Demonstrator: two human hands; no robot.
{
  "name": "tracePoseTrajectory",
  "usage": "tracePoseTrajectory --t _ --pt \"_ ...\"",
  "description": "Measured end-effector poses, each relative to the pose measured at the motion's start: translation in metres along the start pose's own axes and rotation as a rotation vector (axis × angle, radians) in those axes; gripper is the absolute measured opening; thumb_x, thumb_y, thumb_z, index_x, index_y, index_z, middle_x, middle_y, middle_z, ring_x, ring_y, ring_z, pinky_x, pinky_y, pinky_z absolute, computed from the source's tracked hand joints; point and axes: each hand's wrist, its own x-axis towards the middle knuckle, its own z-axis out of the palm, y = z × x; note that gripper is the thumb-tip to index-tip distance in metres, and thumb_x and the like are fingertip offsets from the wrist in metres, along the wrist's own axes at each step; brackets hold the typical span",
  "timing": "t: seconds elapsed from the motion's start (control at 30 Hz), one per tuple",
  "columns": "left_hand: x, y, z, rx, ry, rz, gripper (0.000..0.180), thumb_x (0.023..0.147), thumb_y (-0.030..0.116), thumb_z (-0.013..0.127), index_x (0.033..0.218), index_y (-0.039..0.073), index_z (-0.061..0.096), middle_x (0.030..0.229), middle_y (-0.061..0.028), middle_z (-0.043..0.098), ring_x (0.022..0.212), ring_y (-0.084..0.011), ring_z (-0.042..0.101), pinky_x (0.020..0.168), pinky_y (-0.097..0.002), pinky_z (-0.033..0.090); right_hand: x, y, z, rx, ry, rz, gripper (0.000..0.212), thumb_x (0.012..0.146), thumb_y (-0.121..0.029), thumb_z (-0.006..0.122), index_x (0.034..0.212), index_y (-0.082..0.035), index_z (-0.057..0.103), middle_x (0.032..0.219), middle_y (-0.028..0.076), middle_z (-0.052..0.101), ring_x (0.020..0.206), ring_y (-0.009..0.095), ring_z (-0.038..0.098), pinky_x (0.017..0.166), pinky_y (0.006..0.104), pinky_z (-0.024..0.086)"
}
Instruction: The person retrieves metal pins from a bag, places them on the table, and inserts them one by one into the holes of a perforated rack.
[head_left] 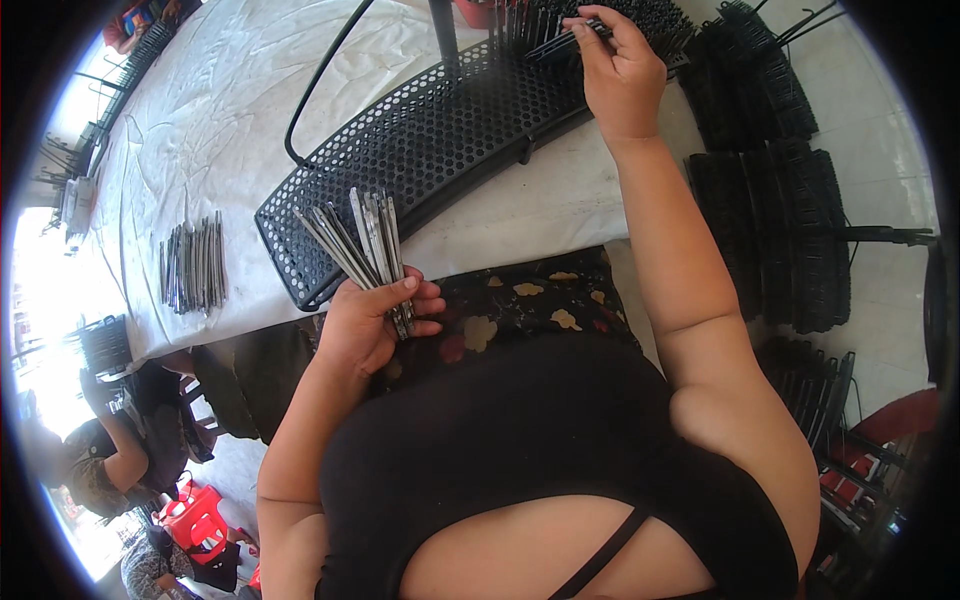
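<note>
A bundle of thin silver-grey metal strips (372, 235) fans upward from my left hand (375, 318), whose fingers are wrapped round its lower end. My right hand (622, 72) reaches to the far right, closed on a few thin dark rods (556, 45). Those rods point left, over the end of a curved black perforated metal rack (410, 130) that lies across the table. Beside and beyond my right hand lies a dense pile of dark rods (655, 22). The exact kind of the strips and rods cannot be made out.
Another row of metal strips (193, 264) lies at the left on the white-covered table (240, 90). Black stacked racks (770, 235) stand at the right. A red plastic stool (196, 520) and other people (115, 445) are at the lower left. A thin black bar rises from the perforated rack.
</note>
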Motion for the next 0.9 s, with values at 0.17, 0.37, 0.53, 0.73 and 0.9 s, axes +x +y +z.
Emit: tracePoseTrajectory --t 0.17,0.37,0.53,0.73,0.9 --pt "0.000 -0.001 -0.001 -0.001 0.015 0.001 0.013 0.091 0.010 0.062 0.100 0.000 0.059 0.092 -0.0148 0.066 0.083 -0.0270 0.068 0.067 -0.0403 0.058 0.005 -0.005 0.002 -0.075 0.060 -0.022 0.016 0.090 -0.005 0.065 0.105 0.001 0.064 0.089 0.012 0.071 0.078 0.016 0.069 0.068 0.0253 0.053" --pt "0.002 -0.002 -0.004 -0.008 -0.013 0.005 0.014 0.091 0.010 0.063 0.101 0.000 0.059 0.091 -0.0146 0.067 0.082 -0.0265 0.068 0.067 -0.0394 0.058 0.007 -0.006 0.000 -0.107 0.057 -0.034 0.018 0.088 -0.006 0.067 0.105 0.002 0.064 0.089 0.011 0.071 0.078 0.015 0.068 0.069 0.0263 0.052" --pt "-0.001 -0.002 -0.006 -0.013 -0.008 0.013 0.013 0.091 0.009 0.062 0.100 0.000 0.059 0.091 -0.0146 0.067 0.081 -0.0260 0.068 0.067 -0.0384 0.059 0.008 -0.010 0.001 -0.149 0.035 -0.044 0.019 0.088 -0.006 0.067 0.105 0.001 0.064 0.089 0.012 0.071 0.078 0.016 0.068 0.068 0.0265 0.052" --pt "0.003 -0.003 -0.002 -0.003 -0.005 0.008 0.012 0.091 0.008 0.061 0.100 0.000 0.059 0.090 -0.0144 0.067 0.080 -0.0257 0.068 0.067 -0.0380 0.058 0.009 0.006 0.017 0.170 0.021 -0.206 0.022 0.087 -0.005 0.067 0.108 -0.001 0.064 0.090 0.014 0.070 0.077 0.022 0.069 0.068 0.0298 0.052" --pt "0.001 -0.004 -0.006 -0.009 -0.001 0.019 0.012 0.090 0.007 0.061 0.100 0.001 0.059 0.091 -0.0140 0.067 0.081 -0.0254 0.068 0.067 -0.0379 0.058 0.021 -0.018 0.017 -0.446 -0.089 -0.377 0.029 0.084 -0.006 0.069 0.112 -0.005 0.063 0.093 0.014 0.070 0.091 0.027 0.068 0.079 0.0361 0.050"
